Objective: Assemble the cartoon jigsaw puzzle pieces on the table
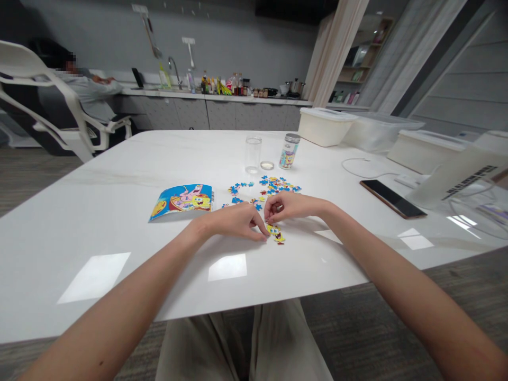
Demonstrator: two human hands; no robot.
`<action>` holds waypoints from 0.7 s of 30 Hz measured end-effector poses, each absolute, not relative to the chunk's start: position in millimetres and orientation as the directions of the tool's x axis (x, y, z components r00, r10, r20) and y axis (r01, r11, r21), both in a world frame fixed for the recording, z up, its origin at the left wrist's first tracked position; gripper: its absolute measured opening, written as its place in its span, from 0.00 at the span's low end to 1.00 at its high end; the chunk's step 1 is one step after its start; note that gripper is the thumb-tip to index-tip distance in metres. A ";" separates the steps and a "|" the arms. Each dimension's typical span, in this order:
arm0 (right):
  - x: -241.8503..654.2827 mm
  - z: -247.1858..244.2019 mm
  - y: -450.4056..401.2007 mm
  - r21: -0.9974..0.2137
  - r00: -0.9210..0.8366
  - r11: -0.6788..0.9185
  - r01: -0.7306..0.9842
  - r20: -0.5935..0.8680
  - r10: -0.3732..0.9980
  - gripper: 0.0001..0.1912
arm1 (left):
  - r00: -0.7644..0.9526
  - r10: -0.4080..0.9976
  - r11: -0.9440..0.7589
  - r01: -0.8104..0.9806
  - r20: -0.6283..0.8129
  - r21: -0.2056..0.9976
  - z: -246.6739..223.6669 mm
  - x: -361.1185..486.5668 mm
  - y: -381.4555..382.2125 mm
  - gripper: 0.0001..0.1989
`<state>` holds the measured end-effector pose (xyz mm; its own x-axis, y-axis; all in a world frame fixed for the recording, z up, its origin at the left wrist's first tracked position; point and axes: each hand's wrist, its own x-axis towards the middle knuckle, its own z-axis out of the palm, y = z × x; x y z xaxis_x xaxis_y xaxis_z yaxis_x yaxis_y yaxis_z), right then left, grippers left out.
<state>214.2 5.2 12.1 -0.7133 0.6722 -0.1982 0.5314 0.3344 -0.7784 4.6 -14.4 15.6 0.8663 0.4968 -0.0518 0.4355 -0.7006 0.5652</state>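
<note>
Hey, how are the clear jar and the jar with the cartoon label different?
The clear jar is plain and see-through, while the labelled jar is wrapped in a colorful cartoon print. The clear jar stands uncovered, with a round lid lying beside it, whereas the labelled jar has its silvery lid on. Both are cylindrical and stand upright on the white table.

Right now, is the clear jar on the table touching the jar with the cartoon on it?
Apart. The head view shows white tabletop between the clear jar and the cartoon jar, with a round lid lying there.
</note>
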 end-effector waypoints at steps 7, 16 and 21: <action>213.6 12.3 6.4 -0.816 -0.714 0.293 0.499 -0.195 0.673 0.07 | 0.866 0.494 -0.704 0.450 -0.077 0.549 20.2 6.0 -17.2 0.12; 213.7 11.1 7.6 -0.807 -0.712 0.302 0.508 -0.197 0.674 0.06 | 0.861 0.508 -0.711 0.428 -0.014 0.558 19.7 6.0 -15.5 0.13; 212.7 11.2 7.3 -0.810 -0.703 0.284 0.513 -0.206 0.680 0.06 | 0.906 0.424 -0.747 0.360 -0.017 0.560 14.6 10.3 -19.4 0.15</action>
<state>212.7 7.3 11.2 -0.7032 0.6804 -0.2063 0.5128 0.2843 -0.8101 10.3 -19.4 14.6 0.9056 0.4238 -0.0165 0.3596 -0.7466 0.5598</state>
